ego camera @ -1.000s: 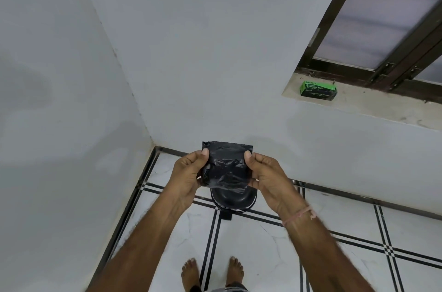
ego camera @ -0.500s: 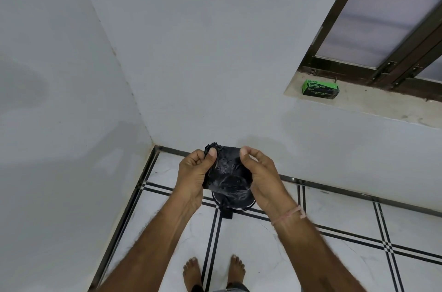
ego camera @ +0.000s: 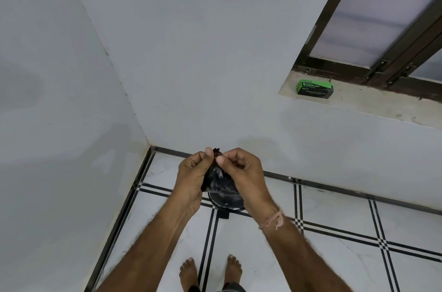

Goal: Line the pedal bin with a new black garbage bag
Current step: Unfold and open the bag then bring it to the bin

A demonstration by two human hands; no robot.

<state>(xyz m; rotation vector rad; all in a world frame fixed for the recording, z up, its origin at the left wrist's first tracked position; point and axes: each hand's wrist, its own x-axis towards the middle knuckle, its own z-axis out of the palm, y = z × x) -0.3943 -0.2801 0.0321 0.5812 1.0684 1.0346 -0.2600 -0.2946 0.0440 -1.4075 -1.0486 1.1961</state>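
Observation:
A folded black garbage bag [ego camera: 218, 179] hangs bunched between my two hands, held out in front of me above the floor. My left hand [ego camera: 193, 176] pinches its top edge from the left, thumb up. My right hand [ego camera: 244, 172] pinches the same edge from the right, so the fingertips nearly meet. Directly below the bag, the black pedal bin [ego camera: 226, 203] stands on the tiled floor, mostly hidden by the bag and my hands; only its lower rim and its pedal [ego camera: 224, 214] show.
The bin stands near a room corner, with white walls to the left and ahead. A green box of garbage bags [ego camera: 314, 88] lies on the window sill [ego camera: 373, 105] at upper right. My bare feet [ego camera: 210, 272] stand on white tiles with black lines.
My hands have drawn together, gathering the bag's flat top edge into a bunch. The bag went from a spread rectangle to a crumpled bundle.

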